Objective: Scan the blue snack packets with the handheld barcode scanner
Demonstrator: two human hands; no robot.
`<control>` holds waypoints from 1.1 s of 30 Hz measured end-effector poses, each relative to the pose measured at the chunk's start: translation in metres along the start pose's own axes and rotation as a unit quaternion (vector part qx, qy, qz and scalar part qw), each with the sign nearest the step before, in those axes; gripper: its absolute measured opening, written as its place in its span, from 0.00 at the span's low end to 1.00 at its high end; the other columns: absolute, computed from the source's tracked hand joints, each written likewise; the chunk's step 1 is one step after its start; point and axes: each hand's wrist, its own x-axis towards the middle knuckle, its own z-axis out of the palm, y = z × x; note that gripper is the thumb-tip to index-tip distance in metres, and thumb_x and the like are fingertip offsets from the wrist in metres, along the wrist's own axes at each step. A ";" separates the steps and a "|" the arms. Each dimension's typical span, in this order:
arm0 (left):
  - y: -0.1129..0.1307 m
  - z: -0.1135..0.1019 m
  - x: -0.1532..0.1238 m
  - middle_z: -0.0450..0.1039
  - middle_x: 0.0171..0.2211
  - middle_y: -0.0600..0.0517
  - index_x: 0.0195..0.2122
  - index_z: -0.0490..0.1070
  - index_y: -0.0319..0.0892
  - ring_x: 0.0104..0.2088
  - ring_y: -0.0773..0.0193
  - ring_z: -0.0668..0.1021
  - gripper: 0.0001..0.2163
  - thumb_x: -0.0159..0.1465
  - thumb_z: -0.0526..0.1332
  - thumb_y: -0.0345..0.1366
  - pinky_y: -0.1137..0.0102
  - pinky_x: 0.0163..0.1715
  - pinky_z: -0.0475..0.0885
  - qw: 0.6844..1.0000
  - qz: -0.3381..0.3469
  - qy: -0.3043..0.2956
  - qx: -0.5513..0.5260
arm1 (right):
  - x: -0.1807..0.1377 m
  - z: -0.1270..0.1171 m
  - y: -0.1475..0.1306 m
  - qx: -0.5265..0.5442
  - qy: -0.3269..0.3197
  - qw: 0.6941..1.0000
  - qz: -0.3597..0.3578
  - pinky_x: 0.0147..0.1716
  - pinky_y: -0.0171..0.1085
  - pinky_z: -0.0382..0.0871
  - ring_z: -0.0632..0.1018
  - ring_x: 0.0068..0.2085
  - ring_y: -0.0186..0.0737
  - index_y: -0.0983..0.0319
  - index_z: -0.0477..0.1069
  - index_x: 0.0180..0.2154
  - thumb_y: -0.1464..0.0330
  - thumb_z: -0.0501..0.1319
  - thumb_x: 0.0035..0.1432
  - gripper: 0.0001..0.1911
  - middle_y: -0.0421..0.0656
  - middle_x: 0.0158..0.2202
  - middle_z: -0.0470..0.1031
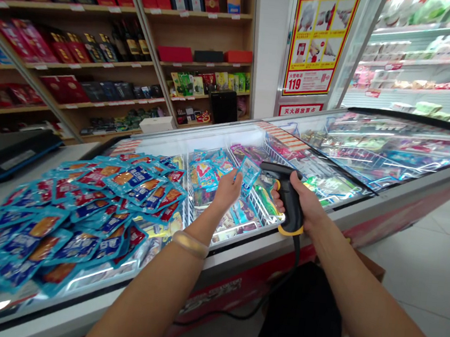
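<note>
My right hand [310, 201] is wrapped round the grip of a black barcode scanner [292, 199] with yellow trim. The scanner's head points left, towards my other hand. A small light-blue snack packet [250, 172] is pinched in my left hand [229, 187], just in front of the scanner, with a gap between them. Both hands are over the glass top of a chest freezer [240, 253]. To the left, a wide heap of blue-edged snack packets [96, 203] lies on the glass, in blue and red prints. The print on the held packet is too small to read.
Wire baskets [263, 210] of bagged goods show through the freezer glass. The scanner's cable [229, 315] hangs down in front of the freezer. A black device [9, 151] lies on the counter at left. Stocked shelves [201, 16] stand behind, with a lit display fridge [424, 66] at far right.
</note>
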 end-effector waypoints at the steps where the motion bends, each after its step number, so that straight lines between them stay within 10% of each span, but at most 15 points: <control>1: 0.000 0.000 0.000 0.55 0.18 0.58 0.24 0.61 0.44 0.23 0.66 0.63 0.13 0.66 0.51 0.34 0.71 0.28 0.58 1.000 0.003 0.001 0.004 | -0.001 0.001 0.000 0.002 0.002 1.000 0.002 0.15 0.29 0.65 0.68 0.19 0.31 0.63 0.71 0.34 0.50 0.54 0.64 0.23 0.42 0.23 0.71; 8: -0.001 0.006 0.003 0.64 0.21 0.55 0.24 0.64 0.43 0.26 0.64 0.70 0.13 0.67 0.51 0.33 0.69 0.32 0.65 0.999 0.001 0.004 0.043 | 0.001 0.001 -0.004 0.021 0.028 0.999 -0.012 0.14 0.28 0.64 0.68 0.18 0.31 0.63 0.70 0.35 0.51 0.53 0.65 0.22 0.43 0.23 0.71; 12: 0.000 -0.002 -0.001 0.78 0.38 0.46 0.44 0.73 0.39 0.42 0.57 0.78 0.13 0.68 0.50 0.32 0.64 0.46 0.70 0.998 0.025 0.039 0.054 | 0.002 0.009 0.000 0.049 0.031 0.998 -0.030 0.15 0.28 0.65 0.68 0.19 0.31 0.63 0.70 0.34 0.51 0.52 0.65 0.22 0.43 0.24 0.71; 19: -0.003 -0.117 -0.025 0.67 0.59 0.39 0.62 0.63 0.41 0.57 0.55 0.72 0.21 0.71 0.45 0.36 0.59 0.57 0.66 0.942 0.203 0.113 0.241 | 0.010 0.064 0.040 0.065 -0.018 0.998 0.005 0.14 0.28 0.66 0.68 0.18 0.30 0.64 0.70 0.30 0.51 0.48 0.67 0.27 0.42 0.21 0.69; 26: -0.015 -0.235 -0.047 0.59 0.66 0.41 0.63 0.63 0.46 0.64 0.46 0.64 0.22 0.70 0.44 0.39 0.44 0.62 0.54 0.841 0.023 0.127 0.526 | 0.022 0.129 0.078 0.037 -0.082 0.994 0.053 0.14 0.27 0.66 0.69 0.17 0.29 0.65 0.70 0.29 0.51 0.49 0.67 0.27 0.42 0.20 0.70; 30: -0.034 -0.252 -0.054 0.52 0.69 0.44 0.68 0.55 0.49 0.68 0.40 0.54 0.28 0.69 0.43 0.51 0.34 0.62 0.44 0.821 -0.116 -0.006 0.560 | 0.028 0.142 0.094 0.026 -0.090 0.993 0.075 0.15 0.27 0.66 0.69 0.17 0.30 0.65 0.70 0.29 0.53 0.50 0.67 0.26 0.41 0.19 0.69; 33: -0.041 -0.253 -0.057 0.47 0.71 0.45 0.70 0.48 0.48 0.70 0.43 0.49 0.30 0.69 0.40 0.52 0.37 0.64 0.43 0.824 -0.107 0.001 0.557 | 0.031 0.142 0.101 0.009 -0.076 0.993 0.085 0.14 0.27 0.66 0.69 0.17 0.30 0.65 0.69 0.27 0.53 0.51 0.67 0.26 0.41 0.19 0.69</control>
